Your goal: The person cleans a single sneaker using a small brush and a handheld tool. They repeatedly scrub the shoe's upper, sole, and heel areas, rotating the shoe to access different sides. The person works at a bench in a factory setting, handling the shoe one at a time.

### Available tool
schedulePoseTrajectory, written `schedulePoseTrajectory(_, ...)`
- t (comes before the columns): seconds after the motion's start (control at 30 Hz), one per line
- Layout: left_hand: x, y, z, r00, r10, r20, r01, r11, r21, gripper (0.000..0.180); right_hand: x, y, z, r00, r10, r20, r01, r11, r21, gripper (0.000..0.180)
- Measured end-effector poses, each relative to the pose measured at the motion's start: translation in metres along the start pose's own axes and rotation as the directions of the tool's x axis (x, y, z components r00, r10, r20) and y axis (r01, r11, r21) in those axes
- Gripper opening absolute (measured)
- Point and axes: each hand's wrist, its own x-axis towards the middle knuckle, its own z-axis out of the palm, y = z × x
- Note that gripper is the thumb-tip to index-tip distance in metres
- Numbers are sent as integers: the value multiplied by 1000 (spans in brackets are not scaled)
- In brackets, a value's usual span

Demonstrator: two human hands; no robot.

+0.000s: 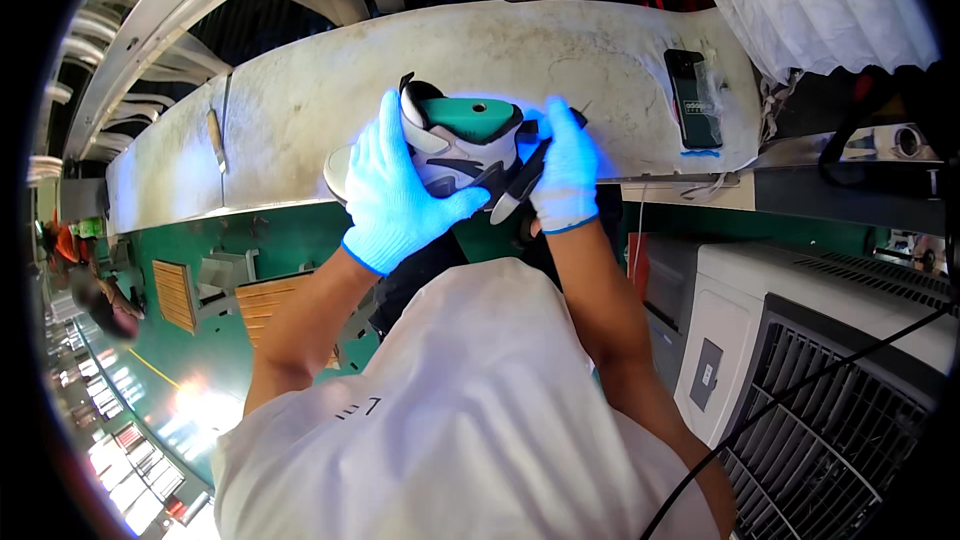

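A white, grey and black sneaker (461, 162) stands at the near edge of the worktable, with a green last (478, 120) filling its opening. The last has a small hole in its top. My left hand (396, 175), in a white glove tinted blue by light, grips the shoe from the left; its fingers lie along the upper and the thumb presses the near side. Left of that hand a rounded pale end shows. My right hand (566, 168), gloved too, closes at the shoe's right end on a dark strip with a pale tip (521, 183). Where the strip joins, if anywhere, is hidden.
A long, stained pale worktable (310, 90) curves across the view. A wooden-handled tool (216, 140) lies on its left, a dark phone-like item (690, 100) on its right. White quilted fabric (820, 0) hangs at upper right. A large grey machine (800, 340) stands to my right.
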Motion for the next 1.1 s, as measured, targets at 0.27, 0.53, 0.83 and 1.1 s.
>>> schedulePoseTrajectory(0.27, -1, -3, 7, 999, -30, 42, 31, 999, -22, 146, -22, 1, 17, 964, -261, -47, 222, 891, -396, 36)
schedulePoseTrajectory(0.53, -19, -13, 19, 994, 34, -101, -47, 991, -124, 140, -6, -6, -1, 938, -113, 328, 244, 885, -396, 25)
schedulePoseTrajectory(0.83, -15, -35, 9, 998, 14, 63, 10, 926, -377, 102, -6, 3, 3, 972, -151, 181, 194, 947, -254, 29)
schedulePoseTrajectory(1.1, -49, -50, 13, 908, 390, -154, -414, 892, -181, 90, 2, -4, -3, 919, 60, 390, 44, 967, -251, 26)
